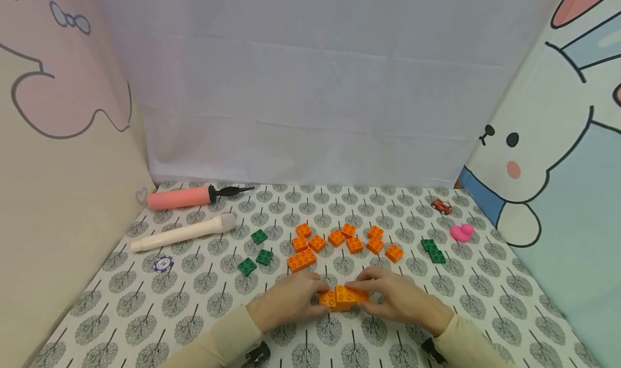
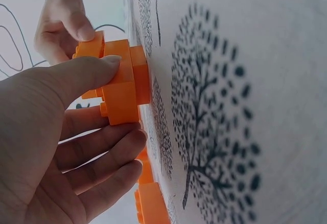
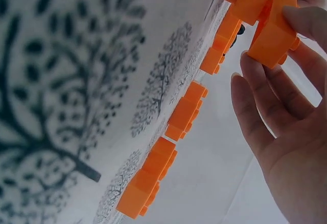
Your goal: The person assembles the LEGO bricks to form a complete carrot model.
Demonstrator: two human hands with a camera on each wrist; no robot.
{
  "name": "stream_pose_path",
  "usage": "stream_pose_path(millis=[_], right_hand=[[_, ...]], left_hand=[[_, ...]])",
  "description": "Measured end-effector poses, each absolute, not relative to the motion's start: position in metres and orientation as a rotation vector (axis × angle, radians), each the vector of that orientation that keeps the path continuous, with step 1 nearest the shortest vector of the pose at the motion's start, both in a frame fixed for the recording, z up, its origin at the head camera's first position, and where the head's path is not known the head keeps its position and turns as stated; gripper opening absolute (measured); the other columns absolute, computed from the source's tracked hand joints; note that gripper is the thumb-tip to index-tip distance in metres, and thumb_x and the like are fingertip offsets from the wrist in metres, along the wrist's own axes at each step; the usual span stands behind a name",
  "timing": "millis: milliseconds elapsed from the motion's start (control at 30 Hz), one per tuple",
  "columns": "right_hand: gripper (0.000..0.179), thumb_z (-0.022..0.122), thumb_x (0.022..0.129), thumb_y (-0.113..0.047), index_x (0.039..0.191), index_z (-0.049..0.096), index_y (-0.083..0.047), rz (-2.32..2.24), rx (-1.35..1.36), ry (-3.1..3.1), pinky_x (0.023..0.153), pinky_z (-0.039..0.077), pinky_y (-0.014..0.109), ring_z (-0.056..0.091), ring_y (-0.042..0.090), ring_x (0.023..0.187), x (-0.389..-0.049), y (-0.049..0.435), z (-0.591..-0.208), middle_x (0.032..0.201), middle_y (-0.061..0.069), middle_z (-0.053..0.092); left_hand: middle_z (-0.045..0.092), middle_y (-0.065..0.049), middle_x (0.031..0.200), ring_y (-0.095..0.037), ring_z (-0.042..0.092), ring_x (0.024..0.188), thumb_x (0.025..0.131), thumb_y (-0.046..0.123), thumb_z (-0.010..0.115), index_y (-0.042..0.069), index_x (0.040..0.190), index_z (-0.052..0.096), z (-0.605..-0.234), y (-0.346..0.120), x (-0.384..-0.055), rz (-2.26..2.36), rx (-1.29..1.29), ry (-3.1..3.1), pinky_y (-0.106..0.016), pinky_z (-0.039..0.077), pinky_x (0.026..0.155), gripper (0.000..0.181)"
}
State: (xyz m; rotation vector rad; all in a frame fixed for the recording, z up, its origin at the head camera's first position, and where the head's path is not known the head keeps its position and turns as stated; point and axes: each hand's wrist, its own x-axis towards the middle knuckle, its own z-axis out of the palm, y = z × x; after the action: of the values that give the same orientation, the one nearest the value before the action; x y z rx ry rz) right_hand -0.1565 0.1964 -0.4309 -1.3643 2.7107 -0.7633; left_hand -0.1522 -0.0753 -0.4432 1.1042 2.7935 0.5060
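Near the table's front, a small stack of orange toy bricks (image 1: 327, 299) sits between the two hands. My left hand (image 1: 292, 297) grips the stack's left side, its thumb on the near face of an orange brick (image 2: 121, 83) that lies over a lower brick (image 2: 140, 75). In the right hand (image 1: 395, 297), another orange brick (image 3: 276, 32) is pinched between thumb and fingers at the top right of the stack. A narrow gap shows beneath this brick in the right wrist view, so it looks slightly tilted. The right fingertips partly cover it in the head view.
Behind the hands lie several loose orange bricks (image 1: 354, 244) and one longer orange brick (image 1: 302, 260). Green bricks (image 1: 247, 266) lie left, more green (image 1: 433, 251) right. A pump (image 1: 179, 198), white stick (image 1: 179, 234), chip (image 1: 163, 263), pink duck (image 1: 462, 233) and red car (image 1: 441, 206) lie farther out.
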Motion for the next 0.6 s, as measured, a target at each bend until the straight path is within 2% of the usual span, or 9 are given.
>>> stream_pose_path(millis=[200,433,600], right_hand=[[0.043,0.074,0.087,-0.021,0.13,0.068,-0.019,-0.739,-1.379,2.716,0.075,0.054,0.021,0.056,0.002,0.093,-0.1555,0.1953,-0.4317,0.113,-0.008,0.063],[0.044,0.075,0.086,-0.017,0.13,0.067,-0.015,-0.795,-1.334,2.66,0.067,0.053,0.019,0.055,0.007,0.083,-0.1562,0.1931,-0.4297,0.107,-0.009,0.06],[0.045,0.077,0.084,-0.015,0.128,0.067,-0.014,-0.826,-1.295,2.628,0.067,0.052,0.019,0.053,0.006,0.081,-0.1576,0.1914,-0.4284,0.102,-0.011,0.057]], left_hand=[[0.071,0.002,0.11,-0.009,0.065,0.098,0.087,0.04,0.074,0.016,0.117,0.072,-0.4449,-0.0758,-0.1523,0.508,1.12,2.799,-0.024,0.055,0.089,0.039],[0.071,0.002,0.11,-0.008,0.064,0.098,0.087,0.039,0.074,0.016,0.117,0.072,-0.4441,-0.0768,-0.1525,0.521,1.114,2.785,-0.024,0.055,0.088,0.039],[0.071,0.003,0.109,-0.008,0.064,0.098,0.087,0.038,0.075,0.016,0.116,0.072,-0.4426,-0.0761,-0.1535,0.534,1.108,2.774,-0.024,0.054,0.089,0.037]])
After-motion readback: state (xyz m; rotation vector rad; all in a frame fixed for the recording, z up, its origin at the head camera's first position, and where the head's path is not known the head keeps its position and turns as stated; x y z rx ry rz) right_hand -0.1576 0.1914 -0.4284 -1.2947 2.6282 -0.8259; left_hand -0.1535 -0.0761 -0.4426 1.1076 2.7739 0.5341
